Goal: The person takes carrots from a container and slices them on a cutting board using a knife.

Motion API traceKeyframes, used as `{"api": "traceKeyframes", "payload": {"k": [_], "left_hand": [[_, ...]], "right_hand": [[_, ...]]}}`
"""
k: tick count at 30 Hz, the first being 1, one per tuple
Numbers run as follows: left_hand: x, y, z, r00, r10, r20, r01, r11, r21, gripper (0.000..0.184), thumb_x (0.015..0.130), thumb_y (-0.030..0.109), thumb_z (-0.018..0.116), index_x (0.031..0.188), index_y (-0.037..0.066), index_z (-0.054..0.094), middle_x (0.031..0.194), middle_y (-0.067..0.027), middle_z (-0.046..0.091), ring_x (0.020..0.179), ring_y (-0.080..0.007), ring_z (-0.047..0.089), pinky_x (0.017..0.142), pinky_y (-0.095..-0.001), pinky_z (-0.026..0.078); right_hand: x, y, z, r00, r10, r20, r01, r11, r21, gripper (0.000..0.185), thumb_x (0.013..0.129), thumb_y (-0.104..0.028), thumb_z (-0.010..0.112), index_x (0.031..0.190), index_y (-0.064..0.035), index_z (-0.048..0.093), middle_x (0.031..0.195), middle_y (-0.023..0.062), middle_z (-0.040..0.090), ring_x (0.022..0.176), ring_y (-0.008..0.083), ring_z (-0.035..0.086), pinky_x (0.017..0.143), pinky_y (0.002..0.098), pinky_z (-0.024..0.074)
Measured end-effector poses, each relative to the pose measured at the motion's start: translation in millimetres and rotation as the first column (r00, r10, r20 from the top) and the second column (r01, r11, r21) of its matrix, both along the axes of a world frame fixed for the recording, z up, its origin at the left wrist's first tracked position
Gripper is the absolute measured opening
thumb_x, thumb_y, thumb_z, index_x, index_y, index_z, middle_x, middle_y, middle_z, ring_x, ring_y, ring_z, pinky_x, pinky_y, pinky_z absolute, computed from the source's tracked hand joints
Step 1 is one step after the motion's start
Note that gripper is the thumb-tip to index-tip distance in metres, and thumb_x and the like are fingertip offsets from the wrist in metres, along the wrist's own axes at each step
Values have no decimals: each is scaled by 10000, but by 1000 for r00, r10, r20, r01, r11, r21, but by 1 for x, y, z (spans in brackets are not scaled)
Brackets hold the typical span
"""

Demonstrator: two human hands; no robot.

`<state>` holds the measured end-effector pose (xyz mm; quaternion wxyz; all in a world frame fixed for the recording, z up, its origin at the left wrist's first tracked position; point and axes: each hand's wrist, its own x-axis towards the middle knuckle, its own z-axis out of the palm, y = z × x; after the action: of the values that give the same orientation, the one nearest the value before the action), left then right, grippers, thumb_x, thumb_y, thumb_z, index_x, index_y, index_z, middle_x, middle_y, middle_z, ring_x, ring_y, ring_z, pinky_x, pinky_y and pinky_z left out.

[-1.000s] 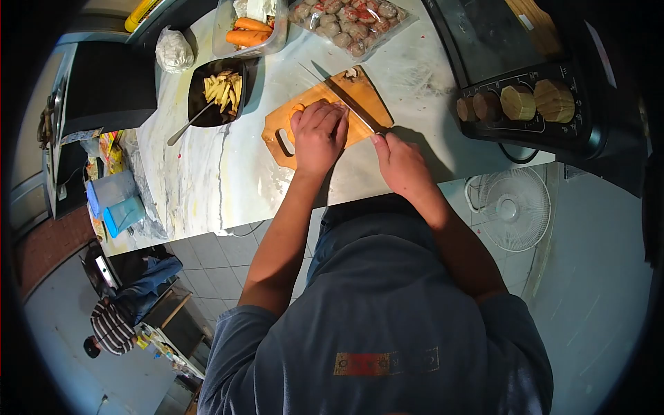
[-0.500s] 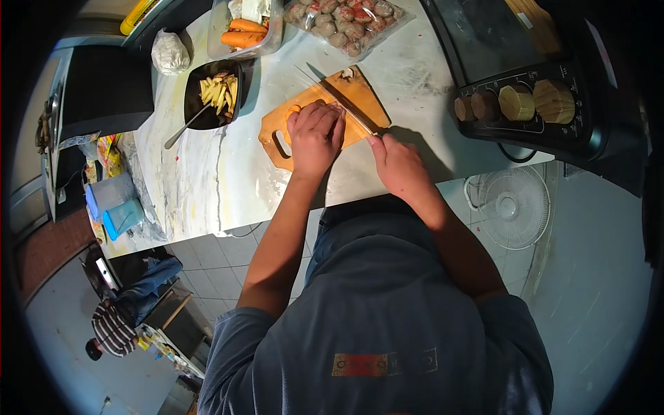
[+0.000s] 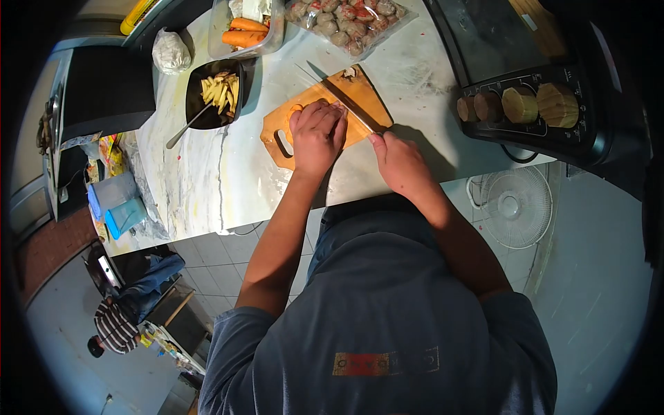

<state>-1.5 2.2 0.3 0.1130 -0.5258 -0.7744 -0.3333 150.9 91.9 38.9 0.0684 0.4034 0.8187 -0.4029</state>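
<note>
A wooden cutting board (image 3: 280,123) with a handle hole lies at a slant on the marble counter. My left hand (image 3: 319,135) is closed over a carrot (image 3: 296,108) on the board, with only a bit of orange showing past the fingers. In my right hand (image 3: 400,158), at the board's right edge, is the handle of a knife (image 3: 346,105). Its long blade slants up and left across the board, close beside my left fingertips. A small dark-and-pale scrap (image 3: 349,72) sits at the board's far corner.
Left of the board stands a black bowl (image 3: 192,90) of pale yellow strips with a spoon (image 3: 185,130). Behind are a plastic container (image 3: 277,36) holding carrots and a bag of meatballs (image 3: 353,28). An oven (image 3: 581,76) stands right. Another person (image 3: 117,325) is far left.
Both hands, the knife and the board keep nearly the same places. The whole view has shifted very slightly.
</note>
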Motion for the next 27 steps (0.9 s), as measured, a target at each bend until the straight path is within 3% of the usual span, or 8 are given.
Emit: {"api": "traceKeyframes", "payload": {"k": [27], "left_hand": [[1,-1,-3,999,-2,41,1,1000,27,65,780,100,741,823,74,700,876,-20,689,906,-197,638,828,-357,427]], "right_hand": [[9,-8,-1,999,-35,-37,38,997,62,460,1013,-427,397,910,-17,580,893,250,652,889,490,573,808,541,441]]}}
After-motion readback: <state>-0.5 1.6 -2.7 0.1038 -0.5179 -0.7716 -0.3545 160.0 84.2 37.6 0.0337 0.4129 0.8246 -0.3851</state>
